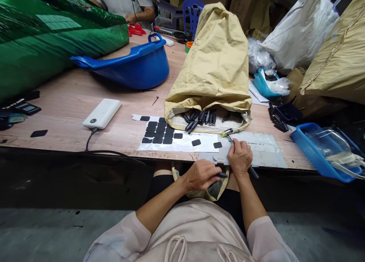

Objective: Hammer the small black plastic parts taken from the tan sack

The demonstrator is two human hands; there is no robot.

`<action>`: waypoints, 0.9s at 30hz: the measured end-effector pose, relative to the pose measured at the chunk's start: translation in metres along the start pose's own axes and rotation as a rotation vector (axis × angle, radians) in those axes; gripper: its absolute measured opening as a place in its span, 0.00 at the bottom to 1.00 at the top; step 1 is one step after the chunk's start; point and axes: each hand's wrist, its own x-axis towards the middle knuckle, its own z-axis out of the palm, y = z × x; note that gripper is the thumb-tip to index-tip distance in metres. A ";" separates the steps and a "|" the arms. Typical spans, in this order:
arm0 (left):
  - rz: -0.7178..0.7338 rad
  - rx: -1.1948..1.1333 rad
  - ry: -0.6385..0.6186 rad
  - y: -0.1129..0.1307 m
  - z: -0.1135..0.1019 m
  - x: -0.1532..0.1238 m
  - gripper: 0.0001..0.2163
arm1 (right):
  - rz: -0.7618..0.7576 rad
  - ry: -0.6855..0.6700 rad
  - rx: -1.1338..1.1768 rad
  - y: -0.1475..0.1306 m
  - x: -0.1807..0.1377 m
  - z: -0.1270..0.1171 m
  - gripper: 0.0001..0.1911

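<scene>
My right hand (240,158) is closed round the handle of a small hammer (227,133); its yellow-tipped head rests at or just above the grey sheet (264,150), and the dark handle end sticks out below the hand. My left hand (202,175), over my lap in front of the table edge, is closed on a black cylindrical piece (221,175). Beyond the hands, similar black pieces (202,117) lie in the mouth of a tan woven sack (211,72). A white sheet (182,145) with several black rounded patches (158,134) lies left of the hammer. An open sack (218,190) sits between my legs.
A white power bank (102,113) with a cable (114,152) lies to the left. Behind it stand a blue basin (134,66) and a green sack (57,38). A blue tray (322,152) sits at the right edge. Another person (125,5) sits across the table.
</scene>
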 end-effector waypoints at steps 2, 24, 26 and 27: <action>-0.073 0.014 -0.093 0.010 0.015 -0.023 0.14 | 0.003 -0.003 0.008 -0.001 0.000 -0.001 0.16; -0.895 0.439 0.257 -0.087 -0.072 0.054 0.06 | -0.009 0.003 0.018 -0.004 0.000 0.001 0.16; -0.883 0.448 0.246 -0.088 -0.070 0.052 0.04 | -0.004 -0.012 0.027 -0.005 0.000 0.000 0.16; -0.871 0.453 0.244 -0.086 -0.070 0.051 0.04 | 0.000 -0.019 0.030 -0.005 0.000 0.000 0.16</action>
